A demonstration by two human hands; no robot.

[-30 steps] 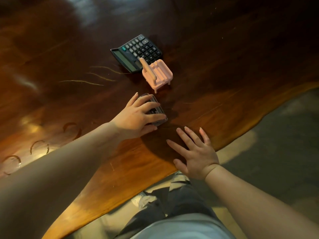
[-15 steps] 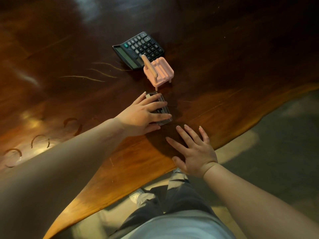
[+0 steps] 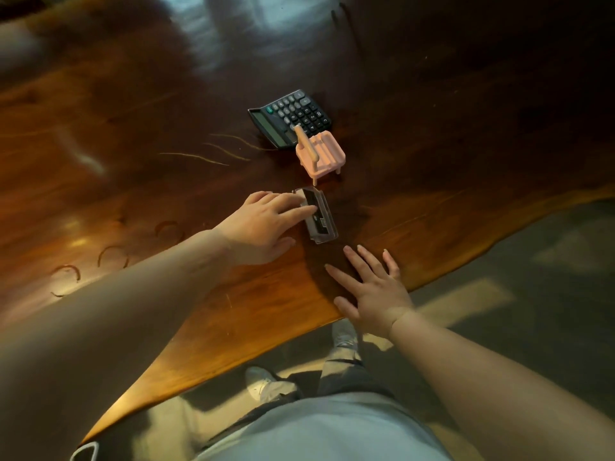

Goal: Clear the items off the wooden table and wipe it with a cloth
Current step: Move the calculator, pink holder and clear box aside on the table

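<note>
Head view: we look down on a small clear plastic case (image 3: pixel 321 221) with dark contents, lying flat on the wooden table (image 3: pixel 133 168) near its wavy front edge. The left grip (image 3: pixel 263 224), a bare hand, reaches over the case's left side. Its fingers (image 3: pixel 289 202) are stretched out nearly straight, with the tips resting on top of the case rather than curled around it, so we read this grip as open. The thumb lies toward the table's edge, and we cannot tell whether it touches the case. The right grip (image 3: pixel 369 287), also a bare hand, lies palm down on the table just in front of the case and apart from it. Its fingers are straight and spread and hold nothing, and the wrist sits at the table's edge.

Just beyond the case stands a pink ridged stand (image 3: pixel 324 158) on short legs, with a tan peg (image 3: pixel 304 141) slanting up from its left side. Right behind the stand lies a black calculator (image 3: pixel 293 116), its display end turned to the left. Thin pale streaks (image 3: pixel 213 154) mark the wood left of the calculator, and curved ring marks (image 3: pixel 113 256) show beside the left forearm. Below the table's edge we see dark trousers (image 3: pixel 349 374), a light shoe (image 3: pixel 263 384) and a grey floor (image 3: pixel 532 294).
</note>
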